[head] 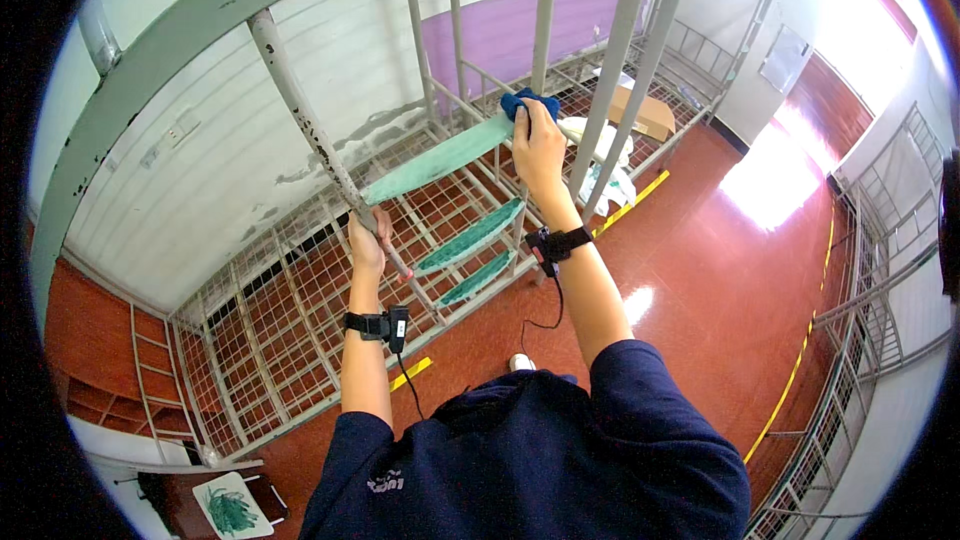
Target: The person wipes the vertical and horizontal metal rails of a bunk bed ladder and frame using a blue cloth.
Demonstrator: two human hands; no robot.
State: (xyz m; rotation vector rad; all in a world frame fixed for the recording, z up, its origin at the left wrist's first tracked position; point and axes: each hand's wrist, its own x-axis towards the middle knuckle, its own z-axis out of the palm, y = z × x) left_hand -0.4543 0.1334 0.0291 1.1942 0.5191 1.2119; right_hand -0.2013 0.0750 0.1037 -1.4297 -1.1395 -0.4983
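Note:
My left hand is wrapped around the chipped grey metal side rail of a bunk bed ladder. At the far end of the ladder's pale green top step, my right hand holds a bunched dark blue cloth beside the other rail. The cloth hides that end of the step. Lower down are two darker green steps, the middle one and the bottom one. Both wrists wear black straps with small cabled devices.
A wire-mesh bed base lies behind the ladder. An upper bed rail arches overhead. A cardboard box and a white plastic bag are at the right. More metal bunks line the far side of the red floor.

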